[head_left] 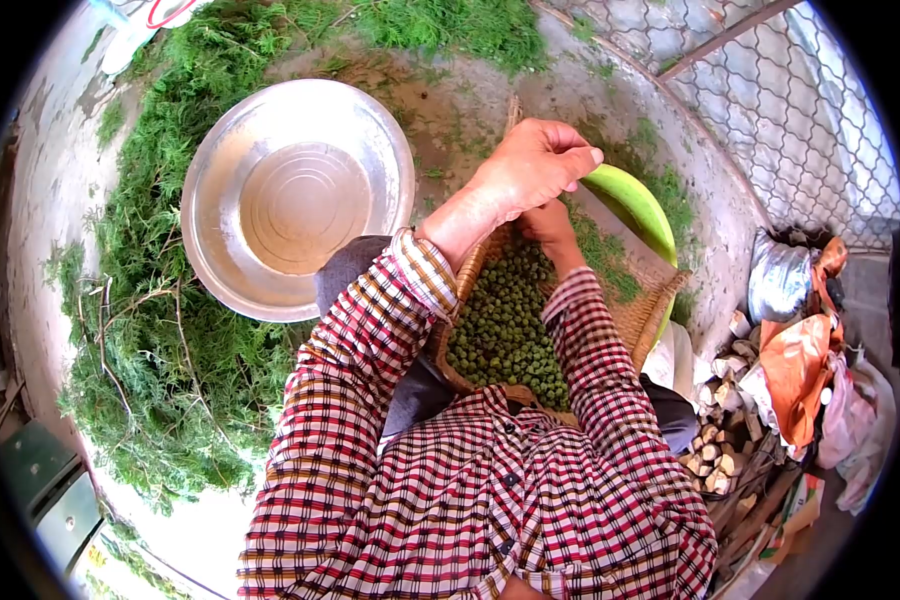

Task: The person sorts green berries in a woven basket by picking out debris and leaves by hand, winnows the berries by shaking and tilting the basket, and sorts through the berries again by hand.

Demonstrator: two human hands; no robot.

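Observation:
A woven basket [458, 345] rests at my lap, filled with many small round green cones [505, 325]. My left hand [535, 165] is raised over the far end of the basket, its thumb and fingers pressed together. Whatever that pinch holds, if anything, is too small to make out. Just below it, my right hand [550, 225] is at the basket's far edge with curled fingers, partly covered by the left hand. Beside the right forearm, a flat woven tray [655, 320] carries loose green leaf bits [610, 255]. A lime-green basin [642, 195] lies beneath the tray.
A wide metal basin [205, 215] stands on the left by my knee. Cut green branches [140, 350] lie heaped around it and further back. To the right are chopped firewood [715, 455], an orange bag [798, 375] and a wire mesh fence [770, 110].

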